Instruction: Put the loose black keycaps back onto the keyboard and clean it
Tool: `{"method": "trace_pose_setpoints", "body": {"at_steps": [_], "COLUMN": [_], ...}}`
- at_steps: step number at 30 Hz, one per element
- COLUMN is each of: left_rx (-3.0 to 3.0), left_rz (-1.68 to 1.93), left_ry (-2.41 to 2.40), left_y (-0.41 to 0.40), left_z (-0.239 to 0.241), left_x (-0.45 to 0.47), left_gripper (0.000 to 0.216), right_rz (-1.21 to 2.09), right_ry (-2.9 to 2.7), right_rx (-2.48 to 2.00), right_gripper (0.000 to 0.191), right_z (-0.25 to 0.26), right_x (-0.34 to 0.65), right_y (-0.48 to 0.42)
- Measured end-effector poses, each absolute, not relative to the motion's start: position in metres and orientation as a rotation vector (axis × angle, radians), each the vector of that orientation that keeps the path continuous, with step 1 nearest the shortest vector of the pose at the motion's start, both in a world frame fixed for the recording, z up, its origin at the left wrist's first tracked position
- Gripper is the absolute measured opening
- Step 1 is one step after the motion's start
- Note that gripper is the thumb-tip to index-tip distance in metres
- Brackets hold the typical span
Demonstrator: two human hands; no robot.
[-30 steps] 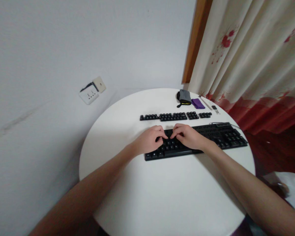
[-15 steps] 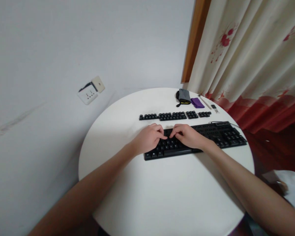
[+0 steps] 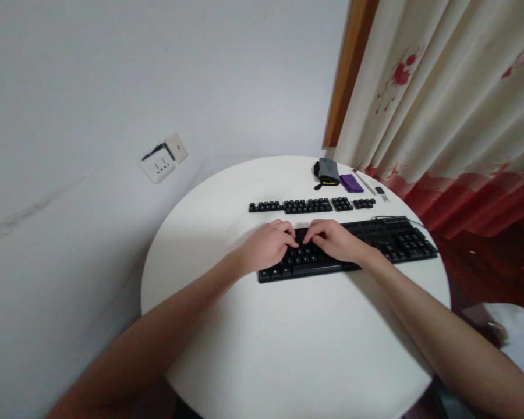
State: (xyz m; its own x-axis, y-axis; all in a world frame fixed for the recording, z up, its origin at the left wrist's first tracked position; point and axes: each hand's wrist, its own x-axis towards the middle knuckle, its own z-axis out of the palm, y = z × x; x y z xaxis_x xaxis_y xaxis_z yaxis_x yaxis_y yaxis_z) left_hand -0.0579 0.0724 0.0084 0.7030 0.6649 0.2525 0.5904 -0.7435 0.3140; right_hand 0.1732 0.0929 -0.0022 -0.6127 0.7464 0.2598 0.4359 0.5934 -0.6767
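Observation:
A black computer keyboard [image 3: 318,269] lies slightly slanted on the white round table [image 3: 283,331]. My left hand [image 3: 271,243] rests over its left part, fingers curled, with the thumb and index fingertips down at the keys. Facing it, my right hand [image 3: 332,238] bends over the same spot, its fingertips close to the left ones. Both hands look closed in a pinch; anything between the fingertips is too small to make out. Behind the keyboard, loose black keycaps [image 3: 308,206] stand lined up in several groups. My hands cover part of the keyboard's upper left rows.
At the table's back right lie a grey and black folded pouch [image 3: 328,172], a purple cloth [image 3: 351,183], a thin pale stick-like tool [image 3: 365,181] and a small dark-and-clear object [image 3: 381,192]. A wall with a socket [image 3: 158,164] borders the left; a curtain [image 3: 445,116] hangs at right.
The view has shifted very slightly. Both hands stay at the same place on the keyboard, with hardly any finger movement to see.

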Motion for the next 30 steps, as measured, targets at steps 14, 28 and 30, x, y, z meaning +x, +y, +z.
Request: {"method": "trace_pose_setpoints", "body": {"at_steps": [14,28,30], "left_rx": [2.469,2.535,2.560], "left_rz": [0.927,0.816,0.795], "left_ry": [1.088,1.100,1.109], "left_y": [0.082,0.080,0.078], "left_z": [0.007,0.005,0.007], "left_x": [-0.063,-0.056,-0.056], "left_gripper": [0.033,0.029,0.026], "right_rz": [0.625,0.605,0.588], "right_ry": [-2.456,-2.387,-2.258], "right_rx": [-1.022,-0.970,-0.962], "right_gripper": [0.038,0.034,0.034], "right_z": [0.003,0.002,0.002], "right_x": [0.177,0.175,0.175], "right_y": [0.090,0.092,0.093]}}
